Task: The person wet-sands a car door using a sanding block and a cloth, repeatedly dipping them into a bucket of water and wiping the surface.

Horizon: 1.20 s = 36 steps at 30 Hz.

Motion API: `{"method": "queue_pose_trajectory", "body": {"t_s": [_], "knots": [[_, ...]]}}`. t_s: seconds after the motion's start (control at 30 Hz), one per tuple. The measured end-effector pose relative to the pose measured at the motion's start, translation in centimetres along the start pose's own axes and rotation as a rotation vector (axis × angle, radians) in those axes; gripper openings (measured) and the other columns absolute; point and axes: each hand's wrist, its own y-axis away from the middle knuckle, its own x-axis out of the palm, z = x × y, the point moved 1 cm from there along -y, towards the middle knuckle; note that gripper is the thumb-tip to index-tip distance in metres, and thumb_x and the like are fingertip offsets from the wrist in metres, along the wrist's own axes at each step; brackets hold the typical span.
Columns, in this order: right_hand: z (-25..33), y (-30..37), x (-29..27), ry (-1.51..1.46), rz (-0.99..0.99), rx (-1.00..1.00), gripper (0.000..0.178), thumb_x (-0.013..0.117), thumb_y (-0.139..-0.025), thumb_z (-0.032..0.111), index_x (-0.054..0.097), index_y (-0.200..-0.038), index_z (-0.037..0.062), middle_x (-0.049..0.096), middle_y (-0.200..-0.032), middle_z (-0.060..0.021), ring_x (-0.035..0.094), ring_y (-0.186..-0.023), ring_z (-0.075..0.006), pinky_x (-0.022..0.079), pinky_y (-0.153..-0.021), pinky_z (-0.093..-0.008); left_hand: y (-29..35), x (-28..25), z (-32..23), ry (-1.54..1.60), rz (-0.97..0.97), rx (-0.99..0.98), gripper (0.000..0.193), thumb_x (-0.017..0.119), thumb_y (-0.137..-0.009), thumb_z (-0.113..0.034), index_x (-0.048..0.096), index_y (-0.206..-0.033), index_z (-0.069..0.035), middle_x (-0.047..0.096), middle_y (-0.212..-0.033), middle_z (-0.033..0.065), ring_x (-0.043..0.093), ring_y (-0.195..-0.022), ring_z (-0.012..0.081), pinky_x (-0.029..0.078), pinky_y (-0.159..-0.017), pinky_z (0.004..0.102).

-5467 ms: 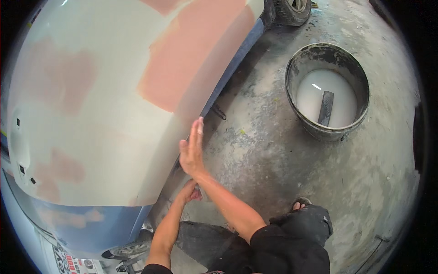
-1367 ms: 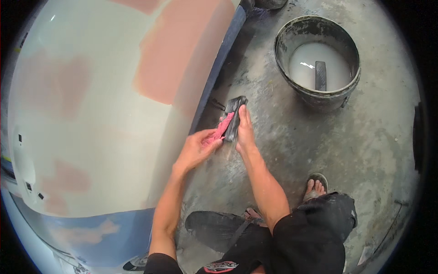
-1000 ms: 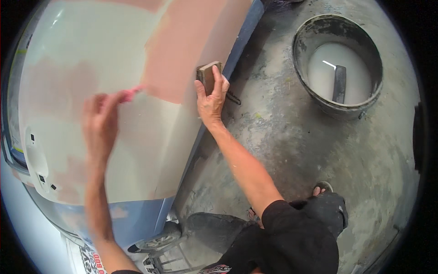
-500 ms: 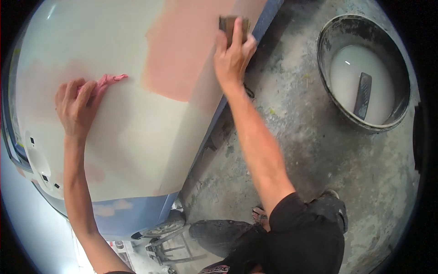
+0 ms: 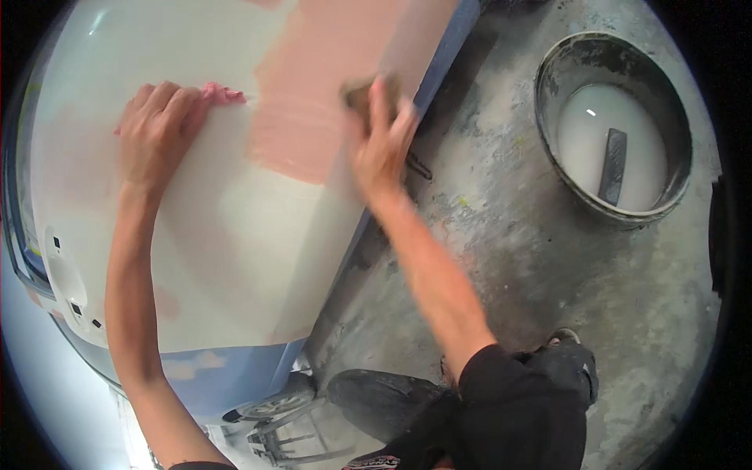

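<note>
A pale cream car panel (image 5: 235, 235) spreads across the left, with a large pinkish filler patch (image 5: 301, 117) toward its far right. My left hand (image 5: 160, 137) rests on the panel left of that patch, closed round a crumpled pink cloth (image 5: 225, 94) whose end sticks out past the fingers. Between the patch and the panel's right edge is my right hand (image 5: 380, 153), smeared by motion. It grips a brownish sanding block (image 5: 359, 95), pressed flat to the surface. The block's underside is hidden.
Right of the panel, a black bucket (image 5: 548, 149) of milky liquid (image 5: 583, 149) stands on the stained concrete floor (image 5: 501, 235); a dark bar (image 5: 614, 168) leans in it. Near the blue lower bodywork (image 5: 235, 376) are a wheel (image 5: 282, 399) and a metal stand (image 5: 294, 446).
My right hand has brought the sanding block nearer and left across the panel. My left hand, with the pink cloth, has shifted farther away and right. The view has moved slightly.
</note>
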Motion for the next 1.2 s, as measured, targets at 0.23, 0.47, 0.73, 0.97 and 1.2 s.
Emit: {"method": "queue_pose_trajectory", "body": {"t_s": [0.23,0.47,0.73,0.97,1.2], "knots": [[-1.2,7.1,-1.3,0.104,0.099,-0.231,0.071,0.076,-0.091,0.026,0.047,-0.155,0.0129,0.042,-0.138,-0.0291,0.044,-0.128,-0.0469,0.041,-0.107,-0.0539,-3.5,-0.9,5.0,-0.031,-0.074,0.009,0.011,0.078,-0.089,-0.019,0.07,-0.089,-0.012,0.065,-0.084,0.0002,0.062,-0.081,0.0235,0.049,-0.073,0.0378],[-1.1,-2.4,0.2,0.09,-0.005,0.014,0.065,0.063,-0.101,0.04,0.045,-0.156,0.0117,0.043,-0.132,-0.0282,0.047,-0.118,-0.0453,0.04,-0.104,-0.0543,-4.3,-1.0,6.5,-0.067,-0.124,-0.022,0.012,0.079,-0.089,-0.02,0.073,-0.094,-0.011,0.068,-0.087,0.0001,0.063,-0.08,0.0229,0.049,-0.074,0.0373],[-0.2,3.6,0.1,0.077,0.049,-0.218,0.066,0.069,-0.095,0.035,0.048,-0.154,0.0139,0.043,-0.135,-0.0286,0.046,-0.119,-0.0466,0.041,-0.103,-0.0562,-3.7,-1.2,6.5,-0.056,-0.09,-0.01,0.013,0.079,-0.089,-0.019,0.073,-0.097,-0.011,0.07,-0.092,0.001,0.064,-0.082,0.0235,0.052,-0.073,0.0371],[0.2,-0.1,-0.4,0.051,0.046,0.011,0.06,0.062,-0.101,0.04,0.048,-0.155,0.0193,0.044,-0.132,-0.0315,0.048,-0.118,-0.0479,0.041,-0.102,-0.0552,-4.0,-0.7,7.1,-0.096,0.004,-0.08,0.019,0.079,-0.09,-0.019,0.075,-0.105,-0.009,0.073,-0.103,0.0048,0.068,-0.092,0.0236,0.056,-0.08,0.0358],[0.5,5.5,-0.8,0.077,0.094,-0.284,0.07,0.069,-0.096,0.039,0.041,-0.159,0.0283,0.043,-0.133,-0.0282,0.047,-0.121,-0.0479,0.043,-0.099,-0.0552,-2.7,-0.2,7.1,-0.115,0.011,-0.093,0.019,0.078,-0.091,-0.019,0.076,-0.107,-0.01,0.073,-0.105,0.0045,0.069,-0.092,0.0225,0.057,-0.083,0.0355]]}}
